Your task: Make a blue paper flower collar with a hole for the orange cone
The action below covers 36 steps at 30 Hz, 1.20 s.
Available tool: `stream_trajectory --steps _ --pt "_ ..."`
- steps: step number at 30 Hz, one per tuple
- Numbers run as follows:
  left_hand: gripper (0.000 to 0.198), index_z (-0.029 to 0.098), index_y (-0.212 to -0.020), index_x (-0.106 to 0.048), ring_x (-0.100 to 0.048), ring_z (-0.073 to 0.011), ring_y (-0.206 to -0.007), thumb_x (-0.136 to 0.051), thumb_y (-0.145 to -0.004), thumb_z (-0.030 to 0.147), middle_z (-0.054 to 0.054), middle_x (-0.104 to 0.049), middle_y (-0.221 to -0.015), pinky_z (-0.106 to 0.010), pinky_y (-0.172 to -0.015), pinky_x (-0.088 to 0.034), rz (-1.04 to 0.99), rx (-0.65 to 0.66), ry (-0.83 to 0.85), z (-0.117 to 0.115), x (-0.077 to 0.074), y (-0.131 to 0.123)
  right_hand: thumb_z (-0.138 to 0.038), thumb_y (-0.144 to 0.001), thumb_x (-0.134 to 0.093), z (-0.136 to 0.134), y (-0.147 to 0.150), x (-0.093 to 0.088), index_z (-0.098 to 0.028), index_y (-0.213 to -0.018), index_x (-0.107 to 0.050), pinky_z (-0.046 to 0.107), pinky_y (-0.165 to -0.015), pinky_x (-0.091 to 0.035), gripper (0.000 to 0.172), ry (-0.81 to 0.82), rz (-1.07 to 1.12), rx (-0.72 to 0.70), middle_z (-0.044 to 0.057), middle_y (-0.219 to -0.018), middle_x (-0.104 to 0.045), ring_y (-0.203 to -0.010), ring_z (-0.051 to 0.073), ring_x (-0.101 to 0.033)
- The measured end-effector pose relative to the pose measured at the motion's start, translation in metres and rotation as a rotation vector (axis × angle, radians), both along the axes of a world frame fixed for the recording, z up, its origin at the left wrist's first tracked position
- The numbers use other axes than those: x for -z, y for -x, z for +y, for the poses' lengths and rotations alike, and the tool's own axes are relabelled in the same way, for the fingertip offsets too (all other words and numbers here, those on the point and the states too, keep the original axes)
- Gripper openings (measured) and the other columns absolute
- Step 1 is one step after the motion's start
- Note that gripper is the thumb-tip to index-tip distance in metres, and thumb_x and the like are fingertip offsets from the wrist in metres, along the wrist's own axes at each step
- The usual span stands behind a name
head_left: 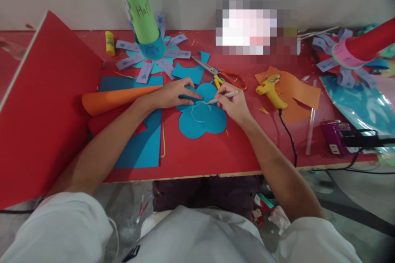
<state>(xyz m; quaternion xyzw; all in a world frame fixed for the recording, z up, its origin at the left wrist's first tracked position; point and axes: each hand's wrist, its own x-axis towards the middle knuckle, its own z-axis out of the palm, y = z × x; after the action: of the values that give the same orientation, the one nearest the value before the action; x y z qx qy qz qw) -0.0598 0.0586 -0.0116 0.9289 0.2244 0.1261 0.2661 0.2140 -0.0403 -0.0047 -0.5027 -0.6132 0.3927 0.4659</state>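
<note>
A blue paper flower (202, 125) with rounded petals lies flat on the red table, a pale curved outline drawn on it. Thumb and fingers of my left hand (175, 92) are closed around a darker blue piece of paper (189, 95) at the flower's upper left; whether that piece is separate or a shaded petal is hard to see. My right hand (233, 102) grips a pale pencil (230, 95), its tip touching the flower near the outline. Scissors (226, 76) with orange handles rest just above the flower, beside a cut blue scrap (191, 72).
A yellow glue gun (273, 92) lies on orange paper (300, 90) at right, its cord crossing the table edge. A purple box (335, 137) sits farther right. Left are an orange paper cone (120, 98), blue sheets (138, 156) and an upright red board (46, 111). Behind stands a green paper tube (140, 12).
</note>
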Motion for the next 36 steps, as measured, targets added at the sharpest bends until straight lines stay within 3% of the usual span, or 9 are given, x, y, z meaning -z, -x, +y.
stream_trajectory --steps 15,24,36 --pt "0.037 0.034 -0.134 -0.082 -0.062 -0.0241 -0.116 -0.069 -0.102 0.046 -0.009 -0.06 -0.134 -0.036 -0.105 -0.051 -0.001 -0.009 0.03 -0.0003 -0.0005 -0.0002 -0.03 -0.084 -0.07 -0.0005 -0.0008 -0.003 -0.025 -0.07 -0.06 0.026 -0.047 -0.035 0.018 0.069 0.035 0.02 -0.002 -0.06 -0.058 -0.053 0.012 -0.049" --pt "0.036 0.033 -0.132 -0.082 -0.063 -0.0233 -0.114 -0.071 -0.101 0.046 -0.009 -0.06 -0.132 -0.035 -0.104 -0.051 -0.009 -0.01 0.023 -0.0004 0.0009 -0.0003 -0.026 -0.078 -0.066 0.0002 -0.0019 -0.0017 -0.024 -0.069 -0.06 0.026 -0.046 -0.034 0.011 0.1 0.085 0.009 -0.001 -0.058 -0.058 -0.051 0.011 -0.048" --pt "0.037 0.033 -0.133 -0.082 -0.063 -0.0254 -0.117 -0.071 -0.1 0.045 -0.01 -0.061 -0.13 -0.037 -0.104 -0.052 -0.015 -0.004 0.022 -0.0007 -0.0009 -0.0012 -0.027 -0.082 -0.069 0.0009 -0.0017 -0.0018 -0.024 -0.07 -0.061 0.026 -0.046 -0.034 0.015 0.081 0.074 0.019 -0.003 -0.055 -0.058 -0.049 0.011 -0.048"
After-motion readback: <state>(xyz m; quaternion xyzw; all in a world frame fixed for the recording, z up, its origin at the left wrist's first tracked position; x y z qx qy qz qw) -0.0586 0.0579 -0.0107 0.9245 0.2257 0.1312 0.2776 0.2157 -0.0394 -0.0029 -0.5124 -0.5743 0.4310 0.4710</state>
